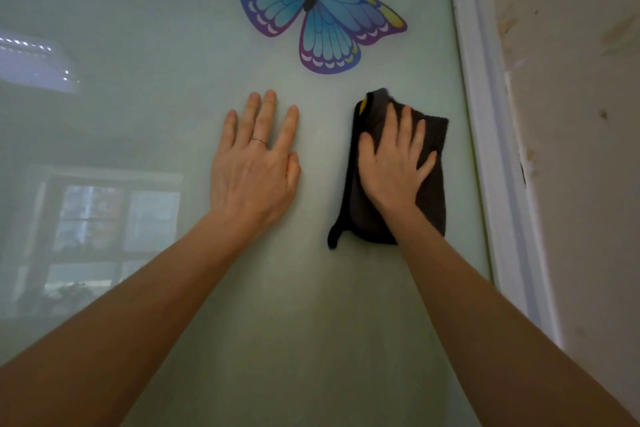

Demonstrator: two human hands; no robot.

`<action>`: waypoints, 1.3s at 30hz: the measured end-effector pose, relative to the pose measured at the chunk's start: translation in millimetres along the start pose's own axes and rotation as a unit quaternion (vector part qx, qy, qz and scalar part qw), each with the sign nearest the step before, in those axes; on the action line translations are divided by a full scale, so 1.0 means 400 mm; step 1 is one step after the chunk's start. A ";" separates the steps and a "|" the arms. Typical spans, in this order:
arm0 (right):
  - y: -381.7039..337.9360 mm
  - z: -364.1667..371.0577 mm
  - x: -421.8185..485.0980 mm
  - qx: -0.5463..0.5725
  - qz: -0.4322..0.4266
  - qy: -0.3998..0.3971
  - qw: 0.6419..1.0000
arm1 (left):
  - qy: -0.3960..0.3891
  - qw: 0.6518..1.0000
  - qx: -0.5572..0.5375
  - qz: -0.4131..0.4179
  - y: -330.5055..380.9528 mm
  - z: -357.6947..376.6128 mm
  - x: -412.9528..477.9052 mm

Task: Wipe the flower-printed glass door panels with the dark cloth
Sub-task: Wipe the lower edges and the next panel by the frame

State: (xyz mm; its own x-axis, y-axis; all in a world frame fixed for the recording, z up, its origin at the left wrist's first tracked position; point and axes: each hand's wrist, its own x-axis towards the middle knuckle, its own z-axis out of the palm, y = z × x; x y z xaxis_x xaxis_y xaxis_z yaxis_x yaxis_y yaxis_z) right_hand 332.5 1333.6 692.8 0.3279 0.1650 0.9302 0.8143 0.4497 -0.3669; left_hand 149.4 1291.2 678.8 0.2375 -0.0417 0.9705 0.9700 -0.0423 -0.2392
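Pale green frosted glass (pixel 156 45) fills most of the head view, and it's shiny enough to throw back a hazy window (pixel 104 222) reflection low and left of the butterfly, plus a bright light fixture (pixel 34 62) reflection further up on that side. Butterfly (pixel 318 7) print is blue and purple with a bit of yellow on the wing tips, sitting near the top of the panel. Right of it runs a white frame (pixel 485 114), and past that a beige wall (pixel 571 114) that's pretty scuffed, with brownish stains and chipped spots.

Nothing's really blocking the glass except the two bare forearms coming up from the bottom corners.

Left hand (pixel 254 163) is flat on the glass just below the butterfly, fingers straight and slightly spread, thin ring (pixel 259 140) on one finger, holding nothing. Right hand (pixel 394 163) is below the butterfly's right wing, close to the frame, palm pressed flat with fingers splayed over the cloth (pixel 434 146), pinning it against the glass rather than gripping it. Cloth is dark grey, folded, with a small yellow tag at its top left corner and a loose corner hanging down at the bottom left.
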 end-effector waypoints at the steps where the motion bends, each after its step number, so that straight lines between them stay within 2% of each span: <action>1: 0.001 0.006 -0.023 -0.008 -0.041 0.009 0.999 | 0.007 1.000 0.001 0.007 0.018 0.011 -0.004; 3: 0.030 0.003 -0.044 -0.019 -0.115 0.006 0.993 | 0.019 1.000 0.003 0.015 0.053 0.029 -0.007; 5: 0.077 -0.011 -0.025 -0.018 -0.134 0.003 0.991 | 0.025 1.000 0.004 0.006 0.074 0.038 -0.005; 10: 0.097 -0.014 -0.006 0.007 0.053 0.018 0.998 | 0.026 1.000 0.010 0.005 0.083 0.036 -0.007; 11: 0.082 -0.007 -0.026 -0.001 0.056 0.024 0.998 | 0.025 1.000 0.008 0.006 0.084 0.036 -0.009; 16: 0.118 -0.010 -0.057 -0.022 -0.071 0.011 0.997 | 0.011 1.000 0.006 0.000 0.079 0.038 -0.013; 17: 0.149 -0.021 -0.040 -0.022 -0.064 0.011 0.998 | 0.012 1.000 0.003 0.001 0.081 0.038 -0.012; 19: 0.192 -0.039 -0.004 -0.002 0.004 0.006 1.000 | 0.015 1.000 0.001 -0.001 0.082 0.036 -0.012; 21: 0.196 -0.044 0.004 0.027 0.069 -0.004 0.997 | 0.018 1.000 -0.002 0.001 0.083 0.037 -0.011; 22: 0.188 -0.041 -0.005 0.030 0.076 -0.009 0.997 | 0.018 1.000 -0.001 0.001 0.083 0.039 -0.011; 27: 0.235 -0.045 -0.058 -0.003 -0.057 -0.027 0.998 | 0.022 1.000 0.001 -0.002 0.082 0.041 -0.011; 30: 0.268 -0.059 -0.043 0.026 -0.016 -0.003 1.000 | 0.024 1.000 0.000 -0.005 0.084 0.039 -0.011; 33: 0.217 -0.042 -0.068 0.024 0.044 0.001 0.999 | 0.022 1.000 0.002 -0.004 0.085 0.040 -0.010; 37: 0.201 -0.017 -0.141 -0.003 -0.058 0.014 0.998 | 0.015 1.000 0.006 -0.005 0.077 0.041 -0.010; 39: 0.238 -0.029 -0.135 -0.005 -0.070 0.013 0.997 | 0.014 1.000 -0.001 -0.005 0.082 0.040 -0.010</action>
State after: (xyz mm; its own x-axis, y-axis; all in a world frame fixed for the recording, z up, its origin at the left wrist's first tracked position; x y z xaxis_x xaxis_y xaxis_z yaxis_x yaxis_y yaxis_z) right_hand 397.9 1357.5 607.4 0.2227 0.0778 0.9718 0.8580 0.4577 -0.2332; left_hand 181.2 1306.0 667.5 0.2259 -0.0694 0.9717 0.9723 -0.0453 -0.2293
